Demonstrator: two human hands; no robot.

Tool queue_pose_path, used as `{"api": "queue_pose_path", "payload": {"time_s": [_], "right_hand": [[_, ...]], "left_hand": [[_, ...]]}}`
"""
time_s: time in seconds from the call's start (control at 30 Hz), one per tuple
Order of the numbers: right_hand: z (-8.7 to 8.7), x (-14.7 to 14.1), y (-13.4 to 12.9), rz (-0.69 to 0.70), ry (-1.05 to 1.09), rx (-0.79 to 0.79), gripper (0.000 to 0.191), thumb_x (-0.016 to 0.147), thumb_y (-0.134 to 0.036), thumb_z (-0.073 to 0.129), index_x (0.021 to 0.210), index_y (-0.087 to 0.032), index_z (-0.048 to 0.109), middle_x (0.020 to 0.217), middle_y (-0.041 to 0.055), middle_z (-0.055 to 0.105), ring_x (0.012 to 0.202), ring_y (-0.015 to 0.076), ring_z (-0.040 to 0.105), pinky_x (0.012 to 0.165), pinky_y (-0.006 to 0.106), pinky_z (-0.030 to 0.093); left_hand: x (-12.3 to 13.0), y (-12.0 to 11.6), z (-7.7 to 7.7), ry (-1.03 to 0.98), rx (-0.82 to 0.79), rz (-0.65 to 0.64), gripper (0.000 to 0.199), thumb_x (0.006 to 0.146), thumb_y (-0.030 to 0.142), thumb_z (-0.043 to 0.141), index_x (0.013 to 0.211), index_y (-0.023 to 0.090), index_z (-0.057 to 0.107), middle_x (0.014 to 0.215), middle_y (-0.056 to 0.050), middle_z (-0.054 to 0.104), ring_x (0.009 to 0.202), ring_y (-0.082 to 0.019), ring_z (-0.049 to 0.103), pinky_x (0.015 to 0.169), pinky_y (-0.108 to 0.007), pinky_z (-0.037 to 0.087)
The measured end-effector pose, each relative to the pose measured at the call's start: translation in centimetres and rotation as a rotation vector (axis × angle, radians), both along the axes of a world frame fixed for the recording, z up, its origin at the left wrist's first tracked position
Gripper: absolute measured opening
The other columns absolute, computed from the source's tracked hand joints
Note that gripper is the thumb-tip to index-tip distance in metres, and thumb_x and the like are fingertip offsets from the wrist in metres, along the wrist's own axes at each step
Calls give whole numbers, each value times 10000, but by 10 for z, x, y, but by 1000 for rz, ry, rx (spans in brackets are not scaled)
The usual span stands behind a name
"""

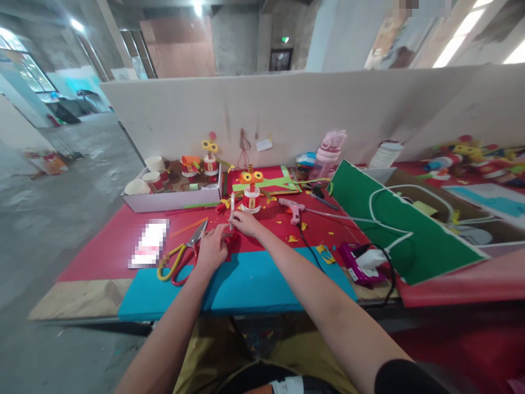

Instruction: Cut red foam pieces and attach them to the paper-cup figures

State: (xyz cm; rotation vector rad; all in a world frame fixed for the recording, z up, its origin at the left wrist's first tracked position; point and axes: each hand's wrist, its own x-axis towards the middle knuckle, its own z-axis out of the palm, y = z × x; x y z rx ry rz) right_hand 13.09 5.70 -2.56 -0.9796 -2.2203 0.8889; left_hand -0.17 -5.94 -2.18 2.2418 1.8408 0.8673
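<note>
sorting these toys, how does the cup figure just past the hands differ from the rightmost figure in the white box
The near figure has a mainly orange eye piece; the boxed figure has a yellow one. The near figure stands on the red table covering, while the boxed figure stands inside the white box. Both have red bodies with white rims and a yellowish label.

Ceiling lamps glare overhead, while outer edges stretch and blur

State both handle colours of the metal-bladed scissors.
Yellow and red; the scissors show best in the head view.
</note>
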Motion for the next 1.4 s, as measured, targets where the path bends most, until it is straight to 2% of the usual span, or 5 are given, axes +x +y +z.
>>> {"api": "queue_pose_path", "payload": {"time_s": [0.33,0.7,0.87,1.4], "right_hand": [[-14,4,-8,-128,145,-39,166,862,-218,527,703,-183,557,658,-15,643,630,119,582,624,212,410],[-15,12,-16,-221,124,-11,148,865,-254,526,743,-186,574,650,-15,628,620,120,562,603,208,394],[-17,14,-23,-274,141,-7,144,866,-268,524,753,-189,568,727,1,656,654,126,570,619,213,396],[-20,14,-47,-395,186,40,164,888,-253,478,744,-202,536,750,24,656,743,161,606,696,241,413]], "left_hand": [[0,-1,0,12,6,11,550,640,44,403,1158,223,454,963,-6,728,1017,-235,613,871,-392,335],[-1,1,-2,24,5,16,553,635,44,408,1154,226,459,953,-12,730,1025,-232,614,872,-396,340],[-1,0,-1,25,0,28,543,645,50,406,1154,230,465,964,-20,727,1035,-240,609,894,-405,338],[0,-2,-1,25,0,34,537,656,54,407,1162,223,473,968,-27,722,1056,-242,596,917,-418,342]]}}
